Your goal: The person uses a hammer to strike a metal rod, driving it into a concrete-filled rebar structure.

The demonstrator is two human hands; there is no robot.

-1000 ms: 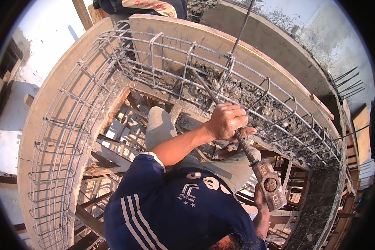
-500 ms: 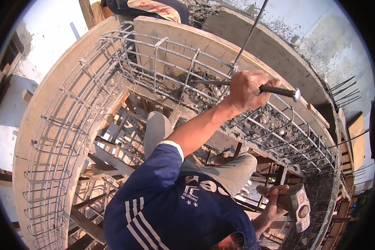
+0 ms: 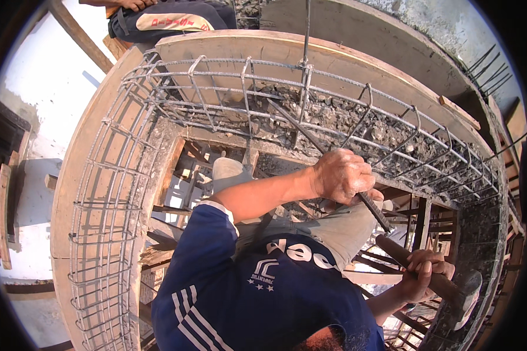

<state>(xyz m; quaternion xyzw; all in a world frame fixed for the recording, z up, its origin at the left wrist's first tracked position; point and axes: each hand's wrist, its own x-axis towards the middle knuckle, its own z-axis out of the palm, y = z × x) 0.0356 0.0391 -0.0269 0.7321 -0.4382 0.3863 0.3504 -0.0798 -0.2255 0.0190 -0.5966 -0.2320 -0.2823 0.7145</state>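
Observation:
My left hand (image 3: 344, 175) is wrapped round a long dark steel chisel (image 3: 366, 199). The chisel slants from the rebar cage (image 3: 252, 111) down past my fist, its thin far end over the bars and rough concrete. Lower right, my right hand (image 3: 428, 270) grips the wooden handle of a club hammer (image 3: 395, 250). The handle's free end is close to the chisel's butt end. The heavy hammer head lies beyond my fingers, partly hidden behind the handle. Broken concrete and rubble (image 3: 345, 120) sit between the bars.
Curved plywood formwork (image 3: 93, 117) borders the cage at left and far side. An upright bar (image 3: 307, 35) rises behind it. Below my legs are wooden props with gaps between them. Another person's hand (image 3: 137, 4) and dark clothing show at top left. Bars jut out (image 3: 492, 73) at upper right.
My left hand has come down and nearer with the chisel, which has swung from nearly level to a steep slant. The hammer has turned, its head now farther right. The view has shifted.

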